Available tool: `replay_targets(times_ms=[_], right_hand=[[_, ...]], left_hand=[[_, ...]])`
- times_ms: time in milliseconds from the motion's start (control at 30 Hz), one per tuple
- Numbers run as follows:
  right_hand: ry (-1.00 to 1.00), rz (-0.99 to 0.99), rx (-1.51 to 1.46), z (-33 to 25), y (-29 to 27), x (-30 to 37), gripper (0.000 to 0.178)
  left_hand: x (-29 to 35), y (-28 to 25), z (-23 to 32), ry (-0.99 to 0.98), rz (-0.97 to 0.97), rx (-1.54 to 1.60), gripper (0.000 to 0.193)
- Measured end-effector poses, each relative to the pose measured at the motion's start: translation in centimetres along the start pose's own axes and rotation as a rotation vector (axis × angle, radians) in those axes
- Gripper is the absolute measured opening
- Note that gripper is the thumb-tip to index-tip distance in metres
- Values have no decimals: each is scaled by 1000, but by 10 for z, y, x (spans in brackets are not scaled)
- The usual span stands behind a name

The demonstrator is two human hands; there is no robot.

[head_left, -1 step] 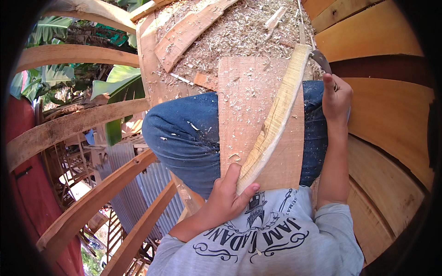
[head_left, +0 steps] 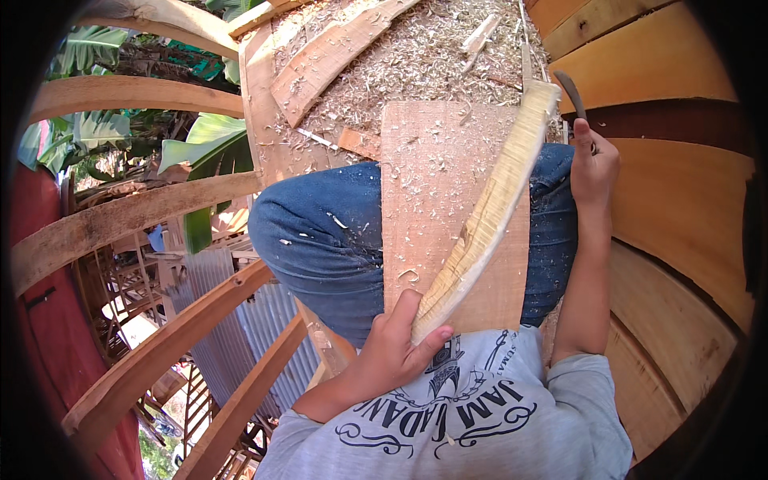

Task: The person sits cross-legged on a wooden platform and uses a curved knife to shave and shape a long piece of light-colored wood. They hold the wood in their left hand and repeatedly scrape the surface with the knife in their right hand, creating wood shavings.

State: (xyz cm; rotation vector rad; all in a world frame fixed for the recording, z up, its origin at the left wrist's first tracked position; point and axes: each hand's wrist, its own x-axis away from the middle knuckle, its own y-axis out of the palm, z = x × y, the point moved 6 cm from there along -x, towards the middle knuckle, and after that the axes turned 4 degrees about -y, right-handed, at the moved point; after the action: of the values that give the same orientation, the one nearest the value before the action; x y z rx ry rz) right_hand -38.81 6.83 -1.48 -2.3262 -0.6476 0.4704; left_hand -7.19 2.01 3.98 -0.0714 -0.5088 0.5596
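My left hand is closed around the near end of a long, slightly curved pale piece of wood. The piece slants up and to the right over a flat wooden board that lies across my lap, dotted with shavings. My right hand is closed on the handle of a knife, mostly hidden in the fist. The knife's dark curved blade points up and stands a little to the right of the wood's far end, apart from it.
Wood shavings cover the floor ahead, with a loose plank and a small wood block among them. Curved timber ribs with open gaps run along the left. Wooden planking rises on the right.
My right hand has lifted slightly and moved right, taking the knife blade off the wood's far end. The wood's far end has shifted a little to the right; my left hand keeps its hold.
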Motion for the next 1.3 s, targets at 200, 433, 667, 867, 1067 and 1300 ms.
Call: replay_targets(times_ms=[200,433,667,867,1067,1300], right_hand=[[-41,-86,-187,-18,-20,37,66],[-403,-424,-66,-92,34,109,63],[-240,-208,-162,-57,34,42,71],[-49,-9,-214,-20,-8,12,65],[-428,-364,-92,-101,29,107,67],[-568,-141,14,-94,45,66,74]], left_hand=[[-13,-17,-10,-57,104,55,39],[-13,-12,-17,-96,45,340,46],[0,-11,-10,-10,23,220,41],[-2,-7,-20,-13,-9,343,36],[-9,-9,-29,-154,-42,525,40],[-11,-9,-21,-108,-24,430,56]])
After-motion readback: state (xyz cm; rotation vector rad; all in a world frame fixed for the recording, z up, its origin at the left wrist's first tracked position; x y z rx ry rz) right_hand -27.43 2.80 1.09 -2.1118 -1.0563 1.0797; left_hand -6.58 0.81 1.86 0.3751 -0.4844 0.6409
